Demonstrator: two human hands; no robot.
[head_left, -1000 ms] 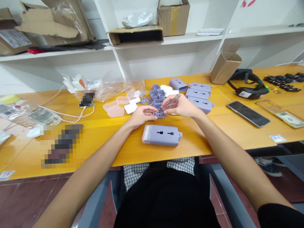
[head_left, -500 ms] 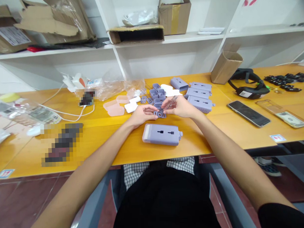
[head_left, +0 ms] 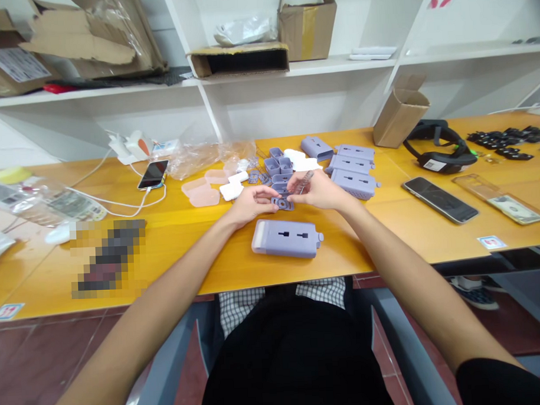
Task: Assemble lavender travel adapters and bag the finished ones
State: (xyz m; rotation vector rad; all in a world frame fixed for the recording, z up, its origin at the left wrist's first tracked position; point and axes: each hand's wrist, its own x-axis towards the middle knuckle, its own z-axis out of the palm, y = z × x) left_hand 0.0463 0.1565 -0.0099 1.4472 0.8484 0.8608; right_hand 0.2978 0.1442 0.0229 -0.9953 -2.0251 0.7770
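Your left hand [head_left: 255, 206] and right hand [head_left: 319, 190] hang over the yellow wooden tabletop [head_left: 355, 241], with open room before its front edge. A long lavender plastic socket housing [head_left: 285, 238] lies just below them. Your half-closed right hand pinches a thin metal strip [head_left: 306, 182]; your half-curled left fingertips [head_left: 270, 196] touch a small lavender holed plastic piece [head_left: 282, 203], grip unclear.
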